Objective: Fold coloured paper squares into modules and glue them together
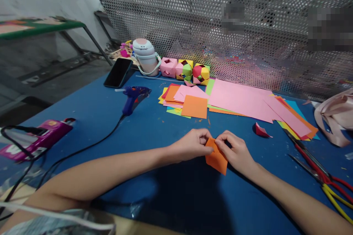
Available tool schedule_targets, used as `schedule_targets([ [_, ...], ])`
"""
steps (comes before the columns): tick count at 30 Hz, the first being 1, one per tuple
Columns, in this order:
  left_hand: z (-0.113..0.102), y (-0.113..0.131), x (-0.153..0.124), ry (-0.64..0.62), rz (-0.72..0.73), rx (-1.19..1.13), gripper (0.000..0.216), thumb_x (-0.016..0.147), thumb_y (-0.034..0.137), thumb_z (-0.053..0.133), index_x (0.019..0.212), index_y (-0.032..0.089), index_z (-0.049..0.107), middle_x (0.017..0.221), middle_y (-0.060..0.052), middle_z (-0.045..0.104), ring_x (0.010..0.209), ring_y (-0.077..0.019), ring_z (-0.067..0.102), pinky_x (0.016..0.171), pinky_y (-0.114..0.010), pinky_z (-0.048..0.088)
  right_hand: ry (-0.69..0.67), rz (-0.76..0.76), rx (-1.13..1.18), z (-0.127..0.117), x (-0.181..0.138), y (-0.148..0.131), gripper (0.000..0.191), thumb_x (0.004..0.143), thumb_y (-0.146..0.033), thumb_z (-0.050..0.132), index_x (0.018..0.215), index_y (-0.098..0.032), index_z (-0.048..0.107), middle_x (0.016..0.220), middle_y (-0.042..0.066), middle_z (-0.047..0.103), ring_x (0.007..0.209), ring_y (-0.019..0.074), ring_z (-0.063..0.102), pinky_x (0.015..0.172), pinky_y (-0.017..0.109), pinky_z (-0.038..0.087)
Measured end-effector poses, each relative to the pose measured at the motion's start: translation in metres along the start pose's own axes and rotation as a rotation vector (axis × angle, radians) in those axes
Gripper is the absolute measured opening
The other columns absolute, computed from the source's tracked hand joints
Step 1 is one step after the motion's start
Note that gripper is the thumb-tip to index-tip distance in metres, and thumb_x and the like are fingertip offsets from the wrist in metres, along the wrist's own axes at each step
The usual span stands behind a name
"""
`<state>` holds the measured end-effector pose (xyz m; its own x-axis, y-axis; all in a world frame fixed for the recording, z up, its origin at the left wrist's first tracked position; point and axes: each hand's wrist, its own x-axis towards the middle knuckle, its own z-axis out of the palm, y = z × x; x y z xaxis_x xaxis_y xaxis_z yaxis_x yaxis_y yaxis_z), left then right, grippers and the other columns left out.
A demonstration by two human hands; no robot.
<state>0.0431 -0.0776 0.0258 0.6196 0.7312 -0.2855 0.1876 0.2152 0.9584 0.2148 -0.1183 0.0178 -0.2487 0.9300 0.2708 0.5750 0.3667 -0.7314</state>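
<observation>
Both my hands meet over a small folded orange paper [217, 159] lying on the blue table [154, 125]. My left hand [193, 144] pinches its top left corner with closed fingers. My right hand [234, 150] grips the top right part, fingers curled on the fold. A small folded red paper piece [261, 130] lies just beyond my right hand.
Loose coloured sheets [239, 101] and an orange square [194, 106] lie further back, with paper cubes [184, 69] behind. A blue glue gun [134, 97], a phone [118, 72], a white jug [146, 57], a pink device [38, 139], scissors [317, 169] and a pink bag [336, 115] surround them.
</observation>
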Motion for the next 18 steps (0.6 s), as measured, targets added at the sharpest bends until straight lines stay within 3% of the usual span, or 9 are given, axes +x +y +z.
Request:
schedule_targets([
  [5, -0.001, -0.004, 0.002, 0.1, 0.051, 0.124, 0.019, 0.067, 0.03, 0.058, 0.061, 0.015, 0.05, 0.05, 0.007, 0.038, 0.047, -0.0064, 0.034, 0.044, -0.019, 0.022, 0.012, -0.025, 0.012, 0.002, -0.001, -0.002, 0.017, 0.087, -0.026, 0.047, 0.075, -0.02, 0.058, 0.07, 0.002, 0.055, 0.064, 0.0137, 0.051, 0.06, 0.027, 0.04],
  [10, -0.002, -0.009, 0.005, 0.244, 0.118, 0.18, 0.017, 0.07, 0.03, 0.055, 0.063, 0.014, 0.054, 0.052, 0.006, 0.044, 0.048, -0.007, 0.037, 0.044, -0.018, 0.025, 0.052, -0.002, -0.037, 0.001, 0.0, 0.0, 0.016, 0.086, -0.029, 0.05, 0.078, -0.021, 0.06, 0.07, 0.003, 0.058, 0.064, 0.015, 0.054, 0.06, 0.028, 0.042],
  [18, -0.004, -0.008, 0.004, 0.23, 0.241, 0.414, 0.016, 0.074, 0.02, 0.052, 0.074, 0.014, 0.067, 0.064, 0.001, 0.062, 0.058, -0.0096, 0.049, 0.052, -0.018, 0.034, 0.053, -0.181, -0.142, -0.004, 0.001, 0.01, 0.014, 0.084, -0.023, 0.054, 0.08, -0.021, 0.068, 0.071, 0.005, 0.068, 0.065, 0.0171, 0.06, 0.063, 0.031, 0.043],
])
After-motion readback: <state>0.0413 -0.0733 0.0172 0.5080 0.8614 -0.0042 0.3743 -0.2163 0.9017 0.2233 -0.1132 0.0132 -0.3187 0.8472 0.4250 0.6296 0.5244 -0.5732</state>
